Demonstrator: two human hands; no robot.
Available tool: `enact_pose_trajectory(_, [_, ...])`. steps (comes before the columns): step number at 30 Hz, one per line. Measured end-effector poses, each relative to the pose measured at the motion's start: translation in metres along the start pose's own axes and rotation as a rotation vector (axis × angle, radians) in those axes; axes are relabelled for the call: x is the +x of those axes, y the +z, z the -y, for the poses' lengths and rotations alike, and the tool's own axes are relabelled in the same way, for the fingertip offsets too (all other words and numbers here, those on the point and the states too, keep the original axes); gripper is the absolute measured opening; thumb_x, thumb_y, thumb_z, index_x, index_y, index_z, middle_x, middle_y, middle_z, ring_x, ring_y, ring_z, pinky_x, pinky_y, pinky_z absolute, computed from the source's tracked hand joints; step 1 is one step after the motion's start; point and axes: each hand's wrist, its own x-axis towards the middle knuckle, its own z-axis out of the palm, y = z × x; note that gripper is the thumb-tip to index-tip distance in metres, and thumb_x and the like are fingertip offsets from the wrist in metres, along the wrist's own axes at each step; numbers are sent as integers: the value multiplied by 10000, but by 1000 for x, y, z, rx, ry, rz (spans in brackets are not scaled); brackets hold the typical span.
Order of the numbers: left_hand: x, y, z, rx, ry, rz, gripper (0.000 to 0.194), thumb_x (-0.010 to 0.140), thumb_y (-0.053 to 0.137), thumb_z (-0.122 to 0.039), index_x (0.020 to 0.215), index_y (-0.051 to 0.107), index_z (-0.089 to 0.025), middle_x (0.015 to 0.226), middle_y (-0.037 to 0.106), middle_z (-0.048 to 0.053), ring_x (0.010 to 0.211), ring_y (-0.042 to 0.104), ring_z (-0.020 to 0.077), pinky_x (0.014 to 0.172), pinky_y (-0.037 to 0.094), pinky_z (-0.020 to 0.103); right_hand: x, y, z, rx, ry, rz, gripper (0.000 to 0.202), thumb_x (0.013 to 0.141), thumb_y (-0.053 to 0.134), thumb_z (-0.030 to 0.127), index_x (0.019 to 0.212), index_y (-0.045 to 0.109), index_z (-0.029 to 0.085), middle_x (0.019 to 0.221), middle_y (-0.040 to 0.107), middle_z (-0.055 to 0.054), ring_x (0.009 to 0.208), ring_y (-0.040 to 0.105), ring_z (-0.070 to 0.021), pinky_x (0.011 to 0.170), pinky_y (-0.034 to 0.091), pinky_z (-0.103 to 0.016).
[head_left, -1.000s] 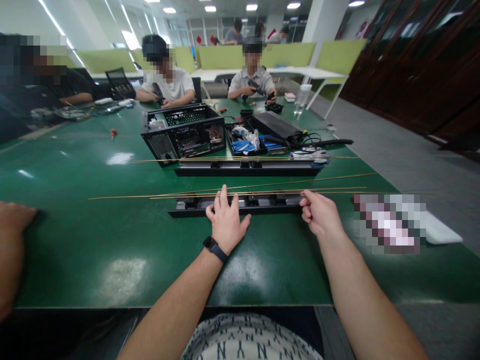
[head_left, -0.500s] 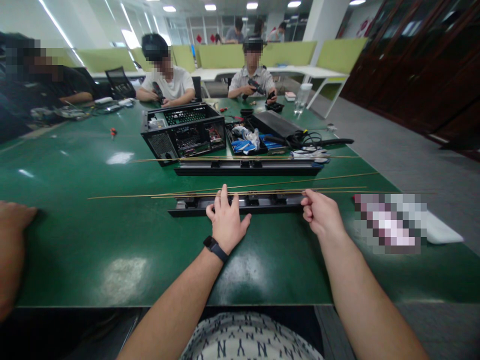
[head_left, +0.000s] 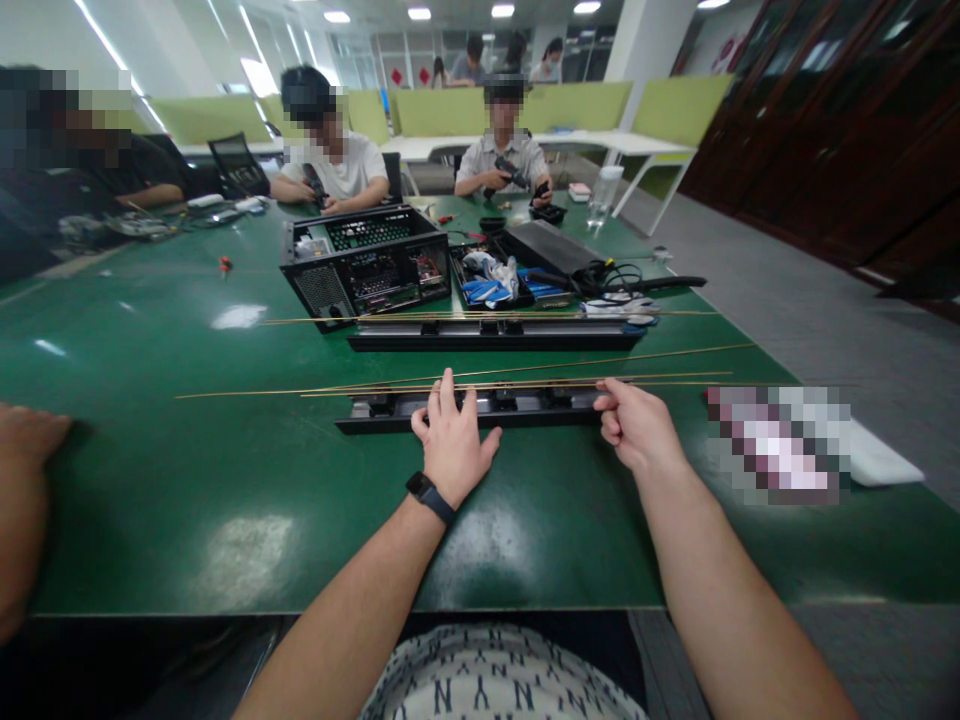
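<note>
Near rail (head_left: 517,422): long black channel, grey inside, lying crosswise, with several dark blocks (head_left: 504,398) in it.
Thin rods (head_left: 540,384): several, gold-coloured, almost straight; they extend beyond both rail ends, one slanting away rightward.

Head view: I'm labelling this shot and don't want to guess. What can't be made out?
In the head view:
Nearer black rail: part hidden by the left hand.
Thin rods: too fine and close together to count; the right hand's own curled fingers hide whether the right hand pinches one.
Pinkish item: blurred by pixelation.
Co-worker's arm: cut off by the left edge.
</note>
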Motion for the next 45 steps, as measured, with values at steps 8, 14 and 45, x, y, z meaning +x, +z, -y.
enact_pose_trajectory(8, [-1, 0, 0, -3, 4, 2, 677, 899, 670, -515, 1501, 541, -235, 1759, 207, 180, 1532, 340, 382, 1105, 393, 591, 0, -1, -1, 27, -23, -10, 148, 863, 748, 270, 831, 644, 169, 560, 605, 38, 292, 359, -46, 245, 212, -166])
enact_pose_trajectory(14, [0, -1, 0, -9, 5, 2, 677, 891, 680, -509, 1494, 549, -233, 1756, 214, 180, 1529, 343, 392, 1106, 394, 595, 2, -3, 0, 39, -25, -28, 179, 847, 762, 282, 806, 620, 180, 553, 596, 41, 298, 363, -44, 254, 216, -161])
enact_pose_trajectory(45, [0, -2, 0, 0, -4, 15, 680, 897, 670, -519, 1507, 545, -248, 1762, 210, 166, 1535, 336, 391, 1105, 395, 588, 2, -3, 0, 33, -31, -41, 145, 873, 718, 260, 806, 617, 181, 543, 589, 41, 293, 360, -48, 249, 216, -165])
